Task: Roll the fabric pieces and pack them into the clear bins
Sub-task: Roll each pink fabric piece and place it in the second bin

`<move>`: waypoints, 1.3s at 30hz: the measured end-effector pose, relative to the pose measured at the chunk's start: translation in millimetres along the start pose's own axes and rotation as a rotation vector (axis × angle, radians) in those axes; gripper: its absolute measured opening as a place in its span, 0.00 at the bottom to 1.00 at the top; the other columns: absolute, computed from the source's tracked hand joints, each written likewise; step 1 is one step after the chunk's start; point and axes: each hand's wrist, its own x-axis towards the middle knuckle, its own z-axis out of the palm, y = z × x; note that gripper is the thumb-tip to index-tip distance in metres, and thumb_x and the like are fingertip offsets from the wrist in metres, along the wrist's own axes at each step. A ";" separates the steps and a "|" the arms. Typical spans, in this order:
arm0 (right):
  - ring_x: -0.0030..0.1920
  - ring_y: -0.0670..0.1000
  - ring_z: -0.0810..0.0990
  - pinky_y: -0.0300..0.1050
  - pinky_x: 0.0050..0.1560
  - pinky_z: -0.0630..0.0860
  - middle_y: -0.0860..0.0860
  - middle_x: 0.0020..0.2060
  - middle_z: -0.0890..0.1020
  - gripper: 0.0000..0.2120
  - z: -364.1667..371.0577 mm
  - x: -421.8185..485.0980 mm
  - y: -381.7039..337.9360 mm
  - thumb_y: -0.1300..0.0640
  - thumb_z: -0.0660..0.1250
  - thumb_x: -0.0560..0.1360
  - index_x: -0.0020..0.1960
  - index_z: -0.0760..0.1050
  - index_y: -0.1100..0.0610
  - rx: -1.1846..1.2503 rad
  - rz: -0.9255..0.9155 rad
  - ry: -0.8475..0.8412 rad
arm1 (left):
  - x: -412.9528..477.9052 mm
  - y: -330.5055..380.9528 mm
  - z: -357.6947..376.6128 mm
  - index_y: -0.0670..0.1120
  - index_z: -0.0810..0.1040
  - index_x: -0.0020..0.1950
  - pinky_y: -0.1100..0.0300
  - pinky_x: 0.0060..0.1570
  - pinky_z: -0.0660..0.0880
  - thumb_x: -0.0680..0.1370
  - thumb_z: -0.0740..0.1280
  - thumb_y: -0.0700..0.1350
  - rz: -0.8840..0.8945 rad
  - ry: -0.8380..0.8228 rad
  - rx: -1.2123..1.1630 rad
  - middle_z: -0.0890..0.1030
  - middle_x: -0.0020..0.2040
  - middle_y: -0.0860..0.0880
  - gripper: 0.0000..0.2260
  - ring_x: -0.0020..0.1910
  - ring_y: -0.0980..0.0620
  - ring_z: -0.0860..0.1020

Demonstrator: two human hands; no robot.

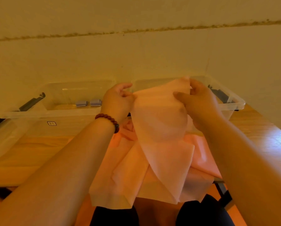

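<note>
I have a thin, pale pink fabric sheet (159, 121) raised between my hands. My left hand (118, 100) pinches its edge and my right hand (200, 101) grips its top corner. It is not rolled yet. Just left of my left hand, two small grey-blue fabric rolls (95, 102) lie in one clear plastic bin (38, 114). Under my wrists a loose pink fabric pile (120, 168) waits, so I judge most of the work is left.
</note>
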 end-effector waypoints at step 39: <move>0.37 0.45 0.76 0.41 0.34 0.75 0.46 0.39 0.76 0.20 -2.2 0.5 7.5 0.58 0.70 0.76 0.66 0.73 0.48 -0.285 -0.059 0.075 | 13.1 -6.6 9.8 0.51 0.76 0.40 0.64 0.28 0.65 0.77 0.68 0.53 0.040 0.096 0.221 0.75 0.35 0.55 0.09 0.32 0.60 0.72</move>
